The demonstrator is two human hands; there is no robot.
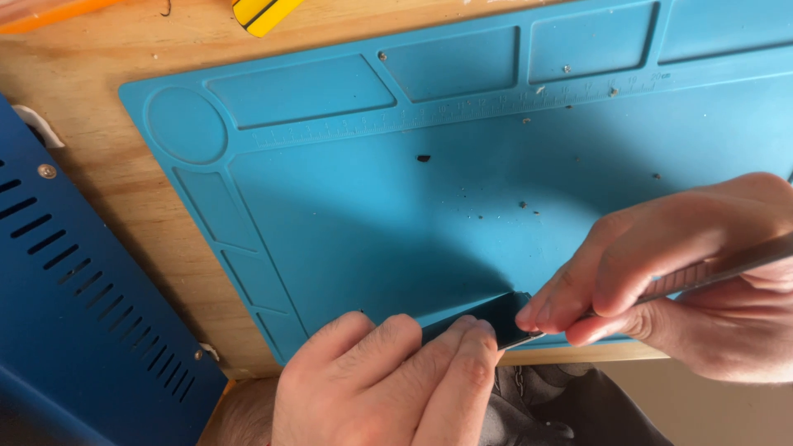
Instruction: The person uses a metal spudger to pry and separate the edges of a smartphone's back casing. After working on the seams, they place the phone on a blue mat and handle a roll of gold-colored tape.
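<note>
Dark flat part at blue silicone mat near edge, wooden bench; left hand pinches it, right hand grips metal tool. Blue vented case left; loose screws.

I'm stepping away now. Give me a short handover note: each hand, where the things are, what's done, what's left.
Left hand: fingertips pressing a small dark flat part at the near edge of the blue mat.
Right hand: pinch grip on a thin metal tool, tip at the part's right end.
Done: cannot tell; tiny screws and specks lie scattered on the mat.
Left: tool is at the part's edge; no separation visible yet.
</note>
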